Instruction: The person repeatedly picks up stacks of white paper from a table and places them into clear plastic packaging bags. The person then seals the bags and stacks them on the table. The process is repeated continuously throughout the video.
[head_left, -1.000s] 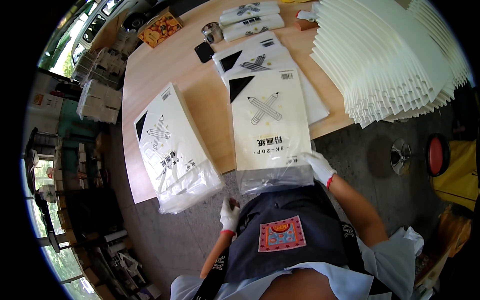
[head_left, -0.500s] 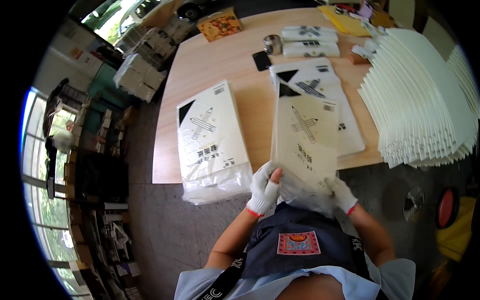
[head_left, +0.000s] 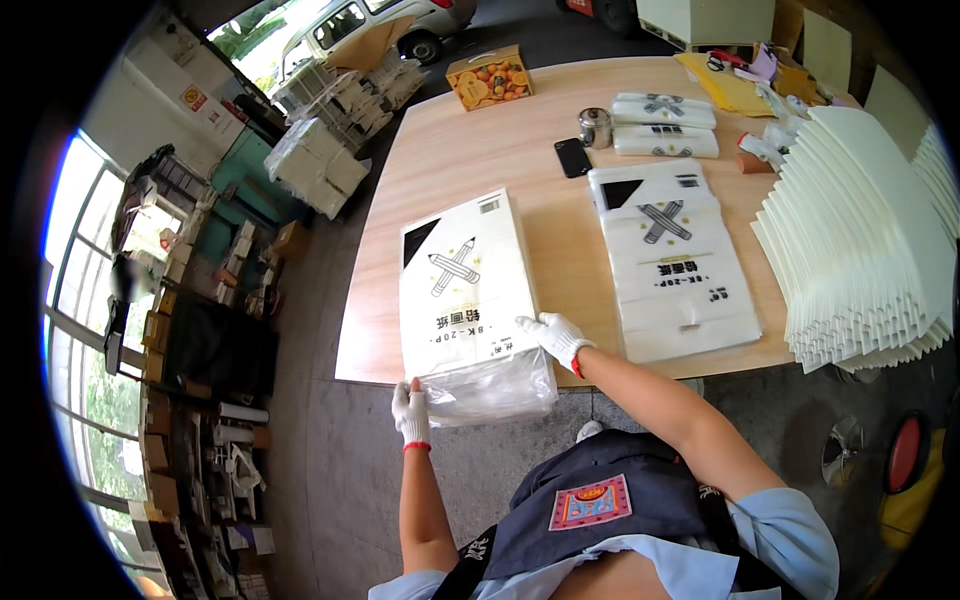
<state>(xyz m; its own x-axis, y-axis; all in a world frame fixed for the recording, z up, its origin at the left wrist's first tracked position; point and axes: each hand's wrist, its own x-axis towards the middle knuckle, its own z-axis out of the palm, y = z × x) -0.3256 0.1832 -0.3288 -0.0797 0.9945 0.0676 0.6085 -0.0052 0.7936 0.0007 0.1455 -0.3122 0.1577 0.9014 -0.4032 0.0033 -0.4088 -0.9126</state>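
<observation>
At the table's near edge lies a stack of clear-bagged white paper packs (head_left: 460, 290), printed with crossed pencils and a black corner. Its loose plastic ends hang over the edge. My left hand (head_left: 410, 415), in a white glove with a bare thumb tip, is closed at the stack's lower left corner, thumb against the plastic edge. Gloved too, my right hand (head_left: 555, 338) lies with fingers stretched over the stack's right edge. To the right is a pile of flat printed plastic bags (head_left: 680, 265), which neither hand touches.
Behind the bags are a black phone (head_left: 572, 157), a metal pot (head_left: 595, 128) and rolled printed bags (head_left: 665, 125). A fruit-printed box (head_left: 490, 78) stands at the far left. Fanned white sheets (head_left: 860, 230) rise at the right; wrapped bundles (head_left: 315, 165) stand beyond the table's left side.
The paper pack that both hands held before me has moved left onto the stack. Both hands are now at that stack, and the flat bags are uncovered. The view has shifted.
</observation>
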